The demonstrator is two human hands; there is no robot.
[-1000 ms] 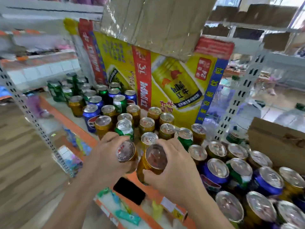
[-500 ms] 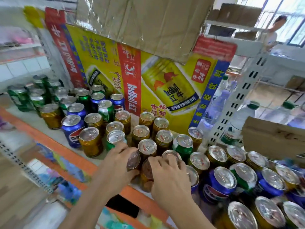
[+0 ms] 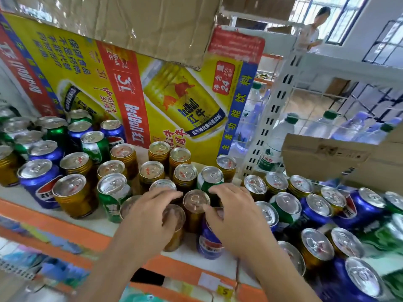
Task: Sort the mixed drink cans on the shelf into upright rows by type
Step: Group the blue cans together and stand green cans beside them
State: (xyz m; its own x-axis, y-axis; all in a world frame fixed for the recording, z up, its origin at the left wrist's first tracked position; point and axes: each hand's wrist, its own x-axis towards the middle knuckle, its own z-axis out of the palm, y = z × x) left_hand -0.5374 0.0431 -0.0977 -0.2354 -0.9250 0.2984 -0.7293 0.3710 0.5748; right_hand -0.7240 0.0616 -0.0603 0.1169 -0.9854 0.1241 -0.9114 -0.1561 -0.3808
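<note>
Gold, green and blue drink cans stand mixed on the white shelf (image 3: 139, 225) with its orange front edge. My left hand (image 3: 150, 216) hovers with fingers spread over a gold can (image 3: 174, 232) near the front. My right hand (image 3: 236, 214) is spread over a blue Pepsi can (image 3: 209, 240), and its thumb touches the rim of an upright gold can (image 3: 196, 201) between the two hands. Neither hand grips a can. Further gold cans (image 3: 151, 171) stand in rows behind, and a green can (image 3: 211, 177) stands by my right fingertips.
A yellow Red Bull carton (image 3: 174, 101) closes the back of the shelf, with a cardboard flap (image 3: 152, 25) overhead. A white perforated upright (image 3: 268, 127) stands at the right, water bottles (image 3: 277, 138) behind it. A brown box (image 3: 327, 158) overhangs the right-hand cans. A person stands far back.
Both hands carried a gold can each down onto the shelf front, set them upright and let go. The view has swung closer to the shelf.
</note>
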